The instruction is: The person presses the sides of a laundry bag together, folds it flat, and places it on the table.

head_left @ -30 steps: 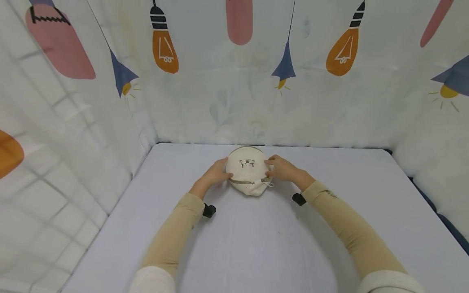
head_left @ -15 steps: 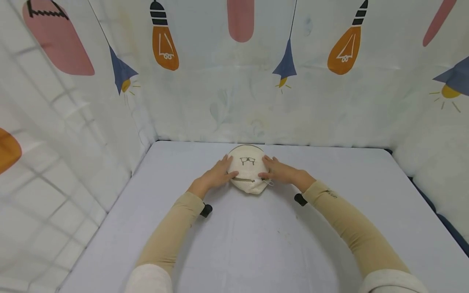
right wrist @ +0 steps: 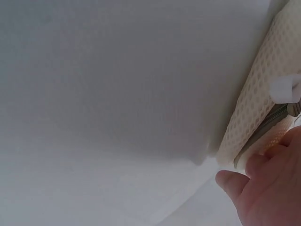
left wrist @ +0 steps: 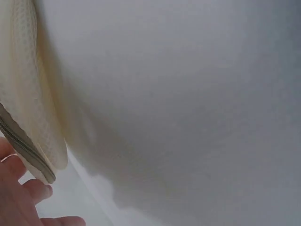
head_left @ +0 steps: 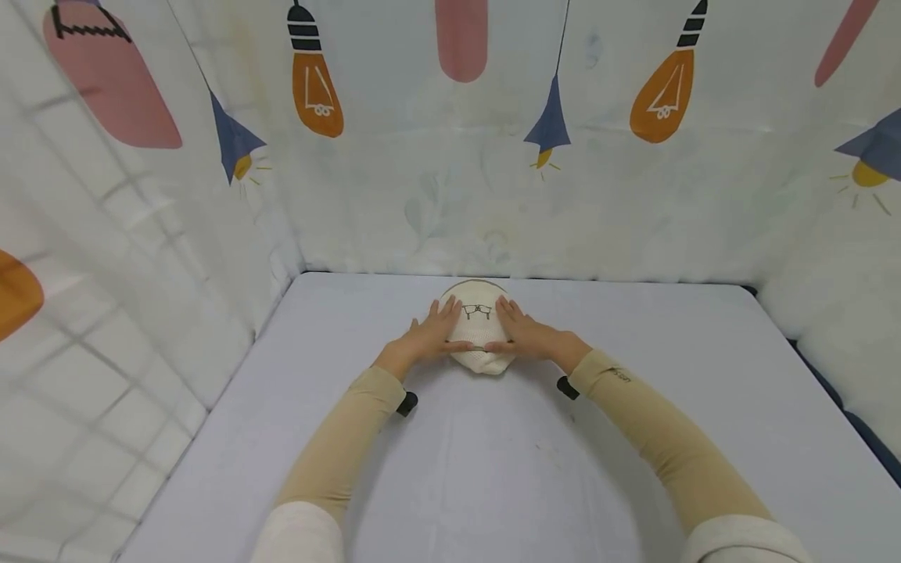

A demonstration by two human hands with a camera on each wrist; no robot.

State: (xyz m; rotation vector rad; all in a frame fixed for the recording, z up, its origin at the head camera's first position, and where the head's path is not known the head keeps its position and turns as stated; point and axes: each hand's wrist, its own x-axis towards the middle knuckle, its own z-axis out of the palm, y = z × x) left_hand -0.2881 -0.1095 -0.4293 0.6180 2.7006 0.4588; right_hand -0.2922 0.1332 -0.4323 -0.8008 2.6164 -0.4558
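Resting flat with straight fingers, left hand (head_left: 427,338) and right hand (head_left: 526,336) press either side of the cream mesh zip pouch (head_left: 478,328) lying mid-table (head_left: 493,461), near the back curtain (head_left: 450,156).

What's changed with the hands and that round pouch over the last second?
Both hands slid inward from the sides of the round cream mesh zip pouch onto its top. The left hand and right hand now lie flat on it, fingers straight, nearly meeting. The pouch stayed where it was on the white table.
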